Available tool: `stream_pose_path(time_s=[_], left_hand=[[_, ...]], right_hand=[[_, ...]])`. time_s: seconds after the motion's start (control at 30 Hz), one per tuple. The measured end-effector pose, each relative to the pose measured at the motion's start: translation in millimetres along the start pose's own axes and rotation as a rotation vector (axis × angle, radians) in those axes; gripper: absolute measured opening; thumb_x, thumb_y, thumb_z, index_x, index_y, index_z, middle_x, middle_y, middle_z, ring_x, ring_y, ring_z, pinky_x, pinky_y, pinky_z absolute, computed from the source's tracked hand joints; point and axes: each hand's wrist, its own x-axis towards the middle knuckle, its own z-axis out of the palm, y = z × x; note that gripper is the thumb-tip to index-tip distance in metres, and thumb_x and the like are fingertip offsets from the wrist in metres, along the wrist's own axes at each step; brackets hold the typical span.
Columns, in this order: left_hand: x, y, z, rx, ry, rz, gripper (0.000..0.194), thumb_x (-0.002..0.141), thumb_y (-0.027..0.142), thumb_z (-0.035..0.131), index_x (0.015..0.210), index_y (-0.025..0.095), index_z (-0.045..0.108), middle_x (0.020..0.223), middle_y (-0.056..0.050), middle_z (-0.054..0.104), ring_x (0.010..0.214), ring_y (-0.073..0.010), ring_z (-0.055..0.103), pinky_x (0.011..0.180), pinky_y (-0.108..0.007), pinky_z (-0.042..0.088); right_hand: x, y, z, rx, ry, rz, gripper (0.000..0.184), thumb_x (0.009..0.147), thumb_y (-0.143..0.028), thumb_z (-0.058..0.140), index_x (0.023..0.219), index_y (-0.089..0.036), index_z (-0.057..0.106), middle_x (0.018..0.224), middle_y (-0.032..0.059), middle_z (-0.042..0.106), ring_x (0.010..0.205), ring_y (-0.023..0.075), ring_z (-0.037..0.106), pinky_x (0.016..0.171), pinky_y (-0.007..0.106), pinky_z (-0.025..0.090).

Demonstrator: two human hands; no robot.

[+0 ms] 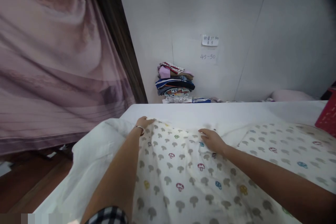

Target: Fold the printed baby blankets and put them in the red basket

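While our left hand (144,122) pinches the cloth (181,162) by its edge, our right hand (214,141) touches it, grip unclear.

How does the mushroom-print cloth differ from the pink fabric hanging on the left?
The mushroom-print cloth lies on the table; the pink fabric hangs. The cloth is white with mushrooms, the fabric pink with darker patches. The left hand and right hand touch the cloth; neither touches the fabric. Both show creases.

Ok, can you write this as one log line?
left hand: on mushroom-print cloth, far edge | right hand: on same cloth, farther right | cloth: wrinkled, on white table
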Motion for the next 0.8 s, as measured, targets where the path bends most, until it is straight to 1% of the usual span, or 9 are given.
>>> stream_pose_path(time_s=[0.1, 0.27, 0.33, 0.4, 0.5, 0.57, 0.67, 0.7, 0.8], left_hand=[[-11.7, 12.0, -41.0, -0.063, 0.051, 0.012, 0.023, 0.061, 0.036, 0.068, 0.064, 0.02, 0.053, 0.061, -0.001, 0.059, 0.06, -0.0179, 0.057, 0.05, -0.025, 0.042], [-33.3, 26.5, -110.8, -0.07, 0.231, 0.045, 0.025, 0.059, 0.033, 0.07, 0.061, 0.019, 0.049, 0.056, 0.004, 0.05, 0.055, -0.012, 0.046, 0.046, -0.021, 0.031], [-43.6, 29.6, -130.0, -0.07, 0.261, 0.045, 0.026, 0.058, 0.032, 0.07, 0.06, 0.019, 0.047, 0.053, 0.005, 0.047, 0.053, -0.0107, 0.043, 0.045, -0.021, 0.028], [-56.5, 31.6, -140.8, -0.084, 0.252, 0.051, 0.027, 0.058, 0.031, 0.069, 0.058, 0.02, 0.045, 0.051, 0.006, 0.044, 0.051, -0.0101, 0.04, 0.045, -0.021, 0.027], [-84.6, 35.3, -140.9, -0.12, 0.193, 0.1, 0.025, 0.058, 0.03, 0.067, 0.06, 0.02, 0.045, 0.052, 0.007, 0.045, 0.051, -0.0099, 0.041, 0.047, -0.021, 0.031], [-110.3, 40.2, -132.2, -0.134, 0.136, 0.153, 0.023, 0.058, 0.03, 0.068, 0.063, 0.02, 0.048, 0.057, 0.006, 0.049, 0.055, -0.0104, 0.045, 0.052, -0.021, 0.035], [-156.0, 50.7, -112.8, -0.129, 0.062, 0.373, 0.016, 0.06, 0.026, 0.066, 0.065, 0.02, 0.051, 0.068, 0.004, 0.055, 0.067, -0.012, 0.051, 0.064, -0.023, 0.04], [-171.6, 54.2, -106.3, -0.123, 0.052, 0.47, 0.012, 0.062, 0.023, 0.063, 0.065, 0.02, 0.051, 0.072, 0.003, 0.055, 0.071, -0.0126, 0.051, 0.068, -0.024, 0.041], [-212.9, 61.3, -90.2, -0.119, 0.049, 0.654, 0.01, 0.065, 0.014, 0.055, 0.065, 0.02, 0.048, 0.078, 0.001, 0.053, 0.077, -0.0138, 0.051, 0.072, -0.026, 0.041]], right_hand=[[6.0, -6.8, -7.7, 0.007, 0.064, -0.023, 0.038, 0.086, -0.021, 0.045, 0.12, -0.018, 0.06, 0.124, 0.0071, 0.059, 0.114, 0.0214, 0.053, 0.1, 0.033, 0.037], [31.6, -36.2, -28.7, -0.032, 0.181, -0.126, 0.033, 0.089, -0.021, 0.042, 0.115, -0.016, 0.061, 0.12, 0.0082, 0.06, 0.111, 0.0202, 0.053, 0.098, 0.029, 0.038], [43.1, -50.1, -31.2, -0.072, 0.173, -0.101, 0.033, 0.092, -0.021, 0.038, 0.115, -0.017, 0.061, 0.121, 0.0082, 0.059, 0.112, 0.0199, 0.052, 0.098, 0.03, 0.037], [50.1, -61.6, -26.1, -0.109, 0.099, -0.052, 0.032, 0.09, -0.018, 0.039, 0.111, -0.017, 0.063, 0.117, 0.0096, 0.061, 0.11, 0.0223, 0.054, 0.096, 0.033, 0.038], [48.7, -76.2, -9.1, -0.12, -0.04, -0.049, 0.034, 0.078, -0.009, 0.05, 0.107, -0.016, 0.066, 0.11, 0.0115, 0.064, 0.105, 0.0271, 0.057, 0.094, 0.04, 0.041], [40.1, -88.4, 0.8, -0.103, -0.083, -0.118, 0.048, 0.072, -0.006, 0.053, 0.118, -0.017, 0.061, 0.122, 0.0103, 0.059, 0.114, 0.0258, 0.052, 0.099, 0.039, 0.038], [19.4, -112.0, 5.4, 0.067, -0.077, -0.337, 0.063, 0.071, -0.008, 0.053, 0.133, -0.018, 0.049, 0.14, 0.0076, 0.044, 0.129, 0.021, 0.038, 0.109, 0.035, 0.029], [11.6, -119.9, 4.4, 0.158, -0.081, -0.416, 0.064, 0.072, -0.011, 0.053, 0.135, -0.019, 0.046, 0.142, 0.0071, 0.041, 0.13, 0.0204, 0.036, 0.11, 0.036, 0.027], [-8.6, -138.0, -1.8, 0.358, -0.144, -0.603, 0.068, 0.074, -0.023, 0.059, 0.139, -0.02, 0.041, 0.144, 0.0076, 0.038, 0.131, 0.0222, 0.035, 0.111, 0.041, 0.026]])
